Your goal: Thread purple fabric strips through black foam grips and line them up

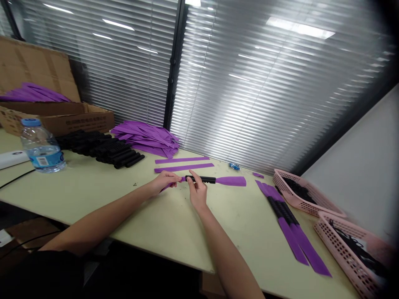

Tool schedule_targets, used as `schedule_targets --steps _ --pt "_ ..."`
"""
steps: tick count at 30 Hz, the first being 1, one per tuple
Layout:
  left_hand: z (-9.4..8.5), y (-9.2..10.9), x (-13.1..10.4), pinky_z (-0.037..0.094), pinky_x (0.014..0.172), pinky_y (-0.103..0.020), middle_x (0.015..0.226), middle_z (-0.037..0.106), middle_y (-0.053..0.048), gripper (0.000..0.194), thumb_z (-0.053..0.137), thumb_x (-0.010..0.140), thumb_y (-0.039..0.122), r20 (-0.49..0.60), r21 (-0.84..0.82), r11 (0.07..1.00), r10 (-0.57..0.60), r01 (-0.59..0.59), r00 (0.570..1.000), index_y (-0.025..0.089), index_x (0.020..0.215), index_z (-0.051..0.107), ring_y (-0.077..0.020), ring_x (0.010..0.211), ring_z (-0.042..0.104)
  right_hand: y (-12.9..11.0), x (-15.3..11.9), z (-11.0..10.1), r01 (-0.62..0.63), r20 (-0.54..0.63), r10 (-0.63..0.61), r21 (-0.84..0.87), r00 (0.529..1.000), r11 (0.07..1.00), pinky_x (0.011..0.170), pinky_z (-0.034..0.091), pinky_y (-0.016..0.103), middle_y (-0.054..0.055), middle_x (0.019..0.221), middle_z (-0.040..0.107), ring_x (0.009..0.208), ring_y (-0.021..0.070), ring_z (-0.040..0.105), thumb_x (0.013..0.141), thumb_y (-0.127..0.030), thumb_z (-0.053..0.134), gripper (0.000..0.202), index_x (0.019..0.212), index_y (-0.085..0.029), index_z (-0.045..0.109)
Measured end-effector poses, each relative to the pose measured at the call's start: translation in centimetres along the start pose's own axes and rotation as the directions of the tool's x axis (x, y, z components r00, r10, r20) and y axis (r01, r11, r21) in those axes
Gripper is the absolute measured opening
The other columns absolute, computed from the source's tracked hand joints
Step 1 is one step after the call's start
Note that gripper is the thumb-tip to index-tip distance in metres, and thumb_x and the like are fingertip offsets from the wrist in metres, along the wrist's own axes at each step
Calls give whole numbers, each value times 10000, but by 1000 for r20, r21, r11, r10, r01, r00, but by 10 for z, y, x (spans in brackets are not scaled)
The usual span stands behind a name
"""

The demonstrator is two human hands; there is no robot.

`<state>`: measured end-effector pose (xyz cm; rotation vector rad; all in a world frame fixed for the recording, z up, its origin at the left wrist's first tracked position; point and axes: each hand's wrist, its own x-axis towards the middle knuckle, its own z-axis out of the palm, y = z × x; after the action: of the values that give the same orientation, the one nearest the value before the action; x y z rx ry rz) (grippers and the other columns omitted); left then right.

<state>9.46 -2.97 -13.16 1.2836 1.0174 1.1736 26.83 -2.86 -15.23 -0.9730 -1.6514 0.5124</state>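
My left hand (165, 182) pinches the narrow end of a purple strap (230, 181). That strap runs through a black ridged tube (208, 180) and fans out flat on its right side. Around the tube's left end the fingers of my right hand (197, 191) are closed, just beside my left fingertips. Behind my hands, two loose purple strips (183, 167) lie flat and roughly parallel. To the right rest several purple straps (293, 234) with black tubes around their middles.
At the back left are a heap of black tubes (106, 147), a pile of purple strips (146, 137) and a cardboard box (84, 122). A water bottle (43, 151) stands at the left. Two pink baskets (330, 209) with black items line the right edge. A small blue wrapper (234, 166) lies near the blinds.
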Motion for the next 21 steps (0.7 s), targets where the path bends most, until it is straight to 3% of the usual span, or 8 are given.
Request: schedule_targets --steps 10,21 --pt "-2 -6 0 379 600 -262 587 631 -42 285 838 549 371 0 -84 995 -45 44 999 131 666 739 -119 587 513 -1 -4 3 20 3 -20 47 1000 999 498 353 213 -43 585 517 472 82 369 896 -451 486 438 1204 -168 615" --pt "4 -3 -5 389 629 -277 577 623 -32 246 844 552 336 -21 -141 990 -10 7 1000 137 647 737 -121 600 509 -5 -5 4 61 13 -62 47 998 997 494 353 216 -36 599 528 471 81 372 901 -431 488 416 1206 -178 614"
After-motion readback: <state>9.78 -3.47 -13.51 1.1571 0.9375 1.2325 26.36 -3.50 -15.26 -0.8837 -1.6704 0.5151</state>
